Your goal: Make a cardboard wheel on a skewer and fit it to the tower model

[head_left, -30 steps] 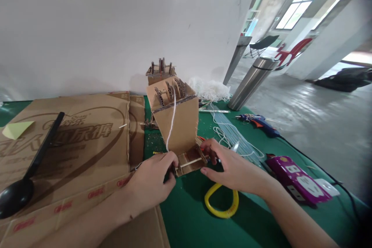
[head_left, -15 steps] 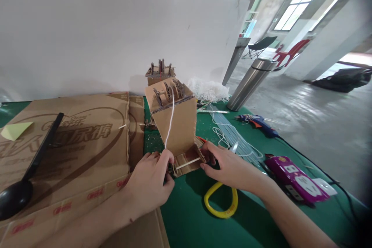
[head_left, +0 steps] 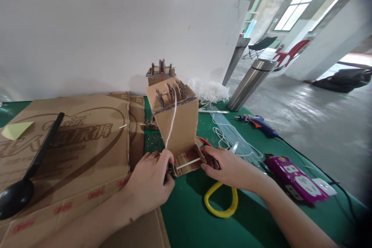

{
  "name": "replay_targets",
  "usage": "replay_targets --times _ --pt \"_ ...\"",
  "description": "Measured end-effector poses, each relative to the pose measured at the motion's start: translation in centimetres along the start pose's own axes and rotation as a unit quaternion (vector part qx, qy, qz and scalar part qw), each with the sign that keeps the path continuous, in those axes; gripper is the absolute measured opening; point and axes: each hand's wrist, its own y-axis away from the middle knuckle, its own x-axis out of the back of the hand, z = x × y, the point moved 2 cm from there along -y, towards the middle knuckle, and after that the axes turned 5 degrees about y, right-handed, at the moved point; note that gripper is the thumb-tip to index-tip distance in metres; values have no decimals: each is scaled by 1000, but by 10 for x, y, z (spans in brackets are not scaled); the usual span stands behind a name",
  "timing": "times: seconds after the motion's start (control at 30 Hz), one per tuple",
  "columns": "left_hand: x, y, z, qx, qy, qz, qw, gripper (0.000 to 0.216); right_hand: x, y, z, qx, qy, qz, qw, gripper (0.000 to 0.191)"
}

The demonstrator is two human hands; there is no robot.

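Observation:
A brown cardboard model (head_left: pixel 180 124) stands on the green table in front of me, with a row of corrugated discs on its top. From between the discs a white string (head_left: pixel 173 121) runs taut down its front face. My left hand (head_left: pixel 154 178) pinches the string's lower end between thumb and finger, at the model's lower left corner. At the lower right, my right hand (head_left: pixel 222 162) grips the model's small upright side flap; its fingertips behind the flap are partly hidden. Between the hands, a thin white stick (head_left: pixel 188 163) crosses the model's base.
Scissors with a yellow handle (head_left: pixel 221 214) lie below my right hand. Flattened cardboard (head_left: pixel 87 155) and a black ladle (head_left: pixel 37 162) are left. Rightward are a purple power strip (head_left: pixel 296 180), a glue gun (head_left: pixel 258 123), blue strips (head_left: pixel 229 128) and a steel flask (head_left: pixel 251 84).
The model's upper part and the string have shifted slightly right. My right hand's fingers have moved a little at the flap; my left hand stays in place.

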Motion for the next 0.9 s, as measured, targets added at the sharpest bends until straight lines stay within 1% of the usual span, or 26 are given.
replay_targets --times 0.1,0.3,0.43,0.53,0.63,0.77,0.9 --pt "-1 0 -1 9 4 4 1000 26 0 0 0 7 1 5 1000 17" --pt "1 0 0 46 2 10 999 16 1 1 1 11 11 13 1000 20" --pt "3 -2 1 49 -6 -8 999 2 -3 2 4 8 22 15 1000 18" --pt "2 -4 -1 38 -1 -24 999 13 -4 1 5 7 37 22 999 14" --pt "0 -5 -5 34 24 -29 999 10 -5 -1 6 5 46 24 999 14" --pt "1 -2 -8 51 57 -14 997 6 -4 -2 7 12 46 28 998 16" --pt "3 -1 -6 28 73 1 997 19 -2 0 5 19 47 24 998 20"
